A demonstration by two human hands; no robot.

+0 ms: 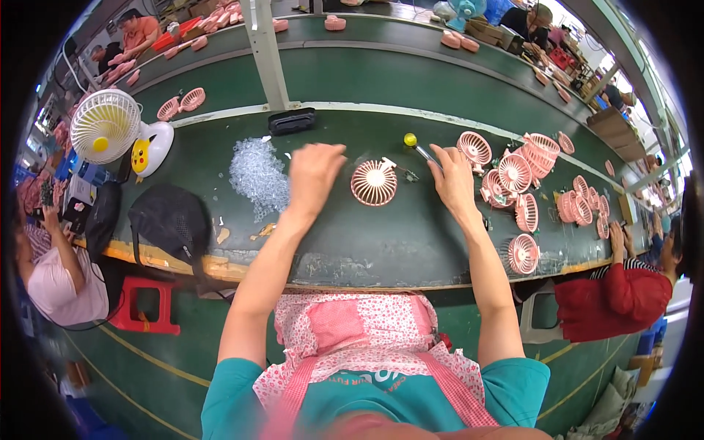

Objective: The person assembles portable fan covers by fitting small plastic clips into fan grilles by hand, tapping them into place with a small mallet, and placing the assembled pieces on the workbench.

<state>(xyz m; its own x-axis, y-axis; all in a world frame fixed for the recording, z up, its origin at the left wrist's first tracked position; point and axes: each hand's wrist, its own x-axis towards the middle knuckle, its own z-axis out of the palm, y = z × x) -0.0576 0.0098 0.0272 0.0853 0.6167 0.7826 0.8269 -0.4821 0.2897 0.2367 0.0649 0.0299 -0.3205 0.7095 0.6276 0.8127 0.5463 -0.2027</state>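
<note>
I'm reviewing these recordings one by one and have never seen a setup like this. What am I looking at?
There is no robot here, just a person using two bare hands. The single picture comes from a wide fisheye camera on that person's head, looking down, so straight edges bend near the rim and its left is the person's left.

On the dark green table lie a pile of small clear pieces, a black bag and, on the right, a cluster of pink fan parts. One round pink slatted part lies between the hands.

The right hand seems to hold a yellow-ended tool. The left hand is above the table; whether it holds anything is hidden.
</note>
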